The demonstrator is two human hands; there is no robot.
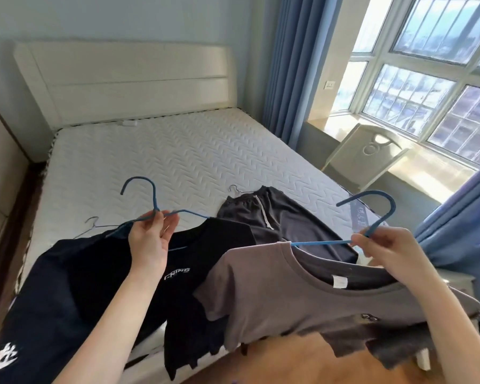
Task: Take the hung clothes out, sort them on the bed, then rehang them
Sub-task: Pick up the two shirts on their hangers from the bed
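**Two shirts on hangers, held over the foot of the bed**

- Black T-shirt [205,250] hangs on the left blue hanger [155,199]. Its lower half drapes over the bed's edge and its hem hangs toward the floor [275,361].
- Grey T-shirt [275,295] is on the right blue hanger [320,242]. It sits crooked, with the bar bare on its left side, and most of the shirt hangs out past the bed's corner.
- Left hand [150,239]: fingers pinch the left hanger at the base of its hook.
- Right hand [385,245]: fingers curl round the right hanger below its hook.
- Already on the bed [150,151]: dark shorts [288,217] beyond the shirts, and a navy garment [67,273] at the left edge.
- Around: headboard [122,79], chair [366,153] by the window [427,92], blue curtain [283,79].

Risks, as I judge them:
- The grey shirt looks likeliest to slide off its hanger, with its weight all to one side.
- If either shirt is laid this near the edge, the overhang could drag it to the floor.
- The hooks could snag the clothes already lying there.
- Stacking the dark items together would muddle the sort.
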